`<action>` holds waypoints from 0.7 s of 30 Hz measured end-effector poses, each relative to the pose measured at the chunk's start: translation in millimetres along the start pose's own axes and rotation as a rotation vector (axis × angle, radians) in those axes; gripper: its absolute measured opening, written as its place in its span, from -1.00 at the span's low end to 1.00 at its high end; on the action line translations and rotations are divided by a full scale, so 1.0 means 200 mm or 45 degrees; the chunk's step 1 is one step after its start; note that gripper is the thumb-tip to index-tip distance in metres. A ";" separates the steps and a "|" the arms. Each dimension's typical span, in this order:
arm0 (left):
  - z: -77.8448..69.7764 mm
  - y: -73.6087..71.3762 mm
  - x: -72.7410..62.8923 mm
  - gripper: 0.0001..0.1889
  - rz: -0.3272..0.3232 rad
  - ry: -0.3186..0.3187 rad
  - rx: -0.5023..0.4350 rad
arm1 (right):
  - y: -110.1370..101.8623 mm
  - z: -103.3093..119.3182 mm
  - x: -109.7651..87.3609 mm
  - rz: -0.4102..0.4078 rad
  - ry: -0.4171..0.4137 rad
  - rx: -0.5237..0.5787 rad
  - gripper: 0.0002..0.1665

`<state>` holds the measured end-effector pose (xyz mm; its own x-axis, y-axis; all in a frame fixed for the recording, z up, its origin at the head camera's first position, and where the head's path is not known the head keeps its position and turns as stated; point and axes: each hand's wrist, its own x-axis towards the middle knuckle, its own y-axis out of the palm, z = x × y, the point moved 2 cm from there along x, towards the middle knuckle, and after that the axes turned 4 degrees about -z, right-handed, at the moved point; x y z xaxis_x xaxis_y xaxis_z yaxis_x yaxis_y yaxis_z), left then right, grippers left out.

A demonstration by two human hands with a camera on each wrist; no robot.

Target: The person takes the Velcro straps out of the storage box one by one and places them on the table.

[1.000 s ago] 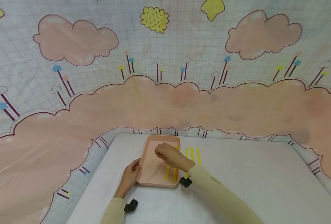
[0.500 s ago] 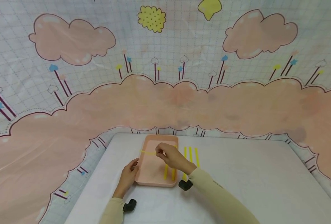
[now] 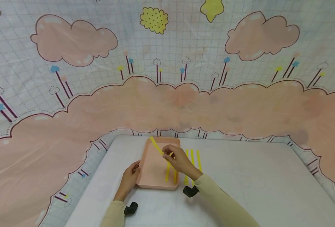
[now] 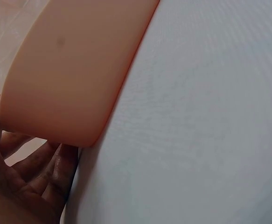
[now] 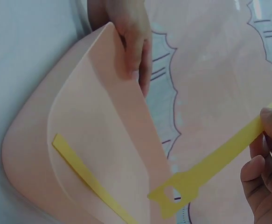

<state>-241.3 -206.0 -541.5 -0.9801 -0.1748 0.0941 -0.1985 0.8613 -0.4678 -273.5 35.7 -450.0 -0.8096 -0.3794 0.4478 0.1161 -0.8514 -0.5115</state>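
My right hand (image 3: 179,160) pinches a yellow hook-and-loop cable tie (image 3: 157,146) between thumb and fingers over the tray. In the right wrist view, the tie's wider end (image 5: 175,193) has a slotted hole and points away from the hand. My left hand (image 3: 129,179) grips the left side of the pink tray (image 3: 157,186), thumb at the rim in the right wrist view and fingers against the outer wall in the left wrist view. Inside the tray, yellow ties (image 3: 167,173) lie lengthwise along the right side, partly hidden by the right hand.
Several more yellow ties (image 3: 199,159) lie side by side on the white table (image 3: 255,176), just right of the tray. The right forearm and its black wrist camera (image 3: 190,191) overlap their near ends. A cloud-patterned curtain (image 3: 201,110) stands behind the table.
The held tie, hardly visible a second ago, pointed left half a second ago and now slants to the far left. My right hand has shifted slightly right; the left stays on the tray.
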 end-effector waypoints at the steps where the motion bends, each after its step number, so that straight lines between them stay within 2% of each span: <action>1: 0.00 0.00 0.00 -0.58 0.001 -0.001 0.001 | 0.00 0.00 -0.01 -0.011 0.012 0.017 -0.84; 11: 0.00 -0.01 -0.01 -0.58 0.007 -0.009 0.011 | -0.04 -0.04 -0.06 -0.072 0.176 0.149 -0.93; 21: -0.01 0.00 0.00 -0.58 -0.003 -0.015 0.000 | -0.11 -0.03 -0.12 -0.104 0.297 0.247 -0.89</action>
<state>-240.4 -205.5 -540.7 -0.9796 -0.1823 0.0846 -0.2005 0.8608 -0.4678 -259.8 65.9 -455.1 -0.9282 -0.2331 0.2900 0.1349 -0.9373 -0.3214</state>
